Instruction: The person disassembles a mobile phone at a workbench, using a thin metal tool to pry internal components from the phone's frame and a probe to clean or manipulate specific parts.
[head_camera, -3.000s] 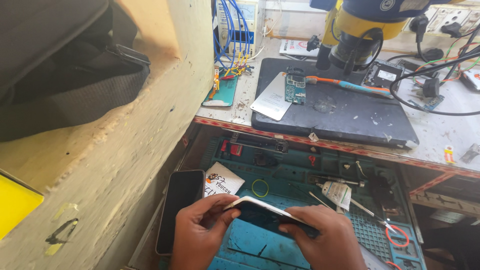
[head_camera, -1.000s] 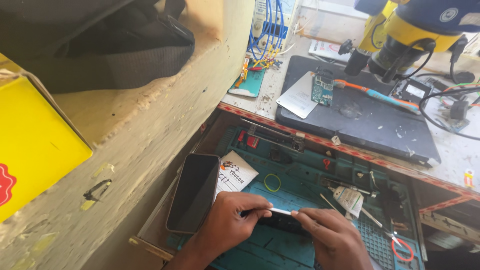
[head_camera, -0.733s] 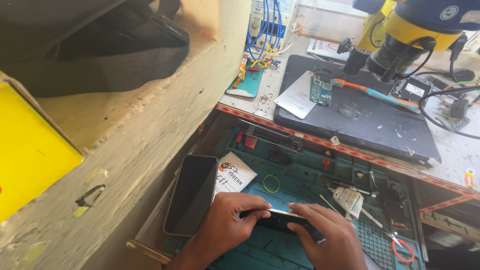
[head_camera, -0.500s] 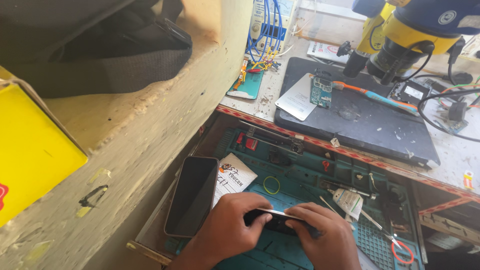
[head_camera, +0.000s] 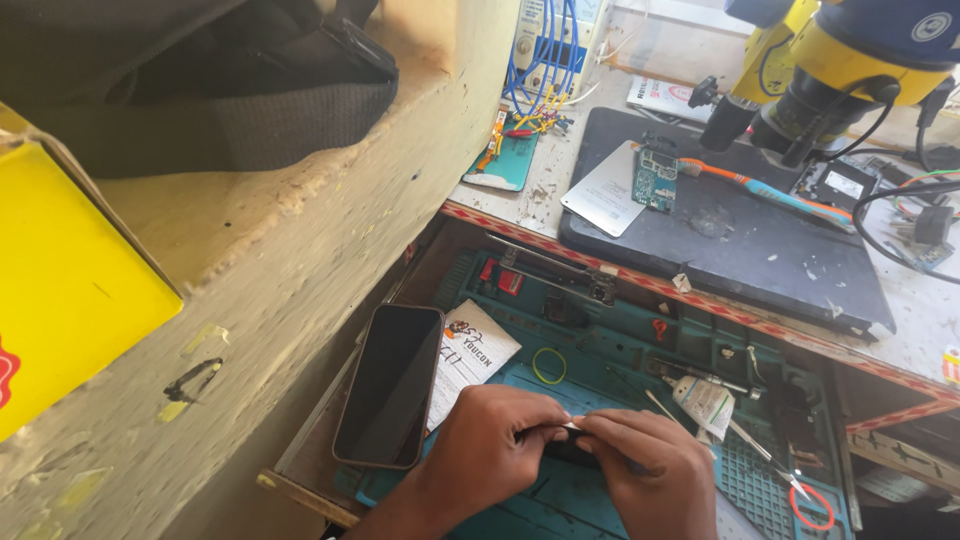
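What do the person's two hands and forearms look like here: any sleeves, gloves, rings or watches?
Both hands are bare: the left hand and right hand wear no gloves, and no rings show on the visible fingers. The left forearm is uncovered down to the picture's edge, with no sleeve or watch in view. The right wrist is cut off.

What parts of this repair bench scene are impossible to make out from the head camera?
- Dark device under the left hand and right hand: mostly covered by the fingers; its kind is unclear.
- Microscope: top cut off by the upper edge.
- Red ring beside the tweezers: too small to identify.
- Yellow box: cut off by the left edge.
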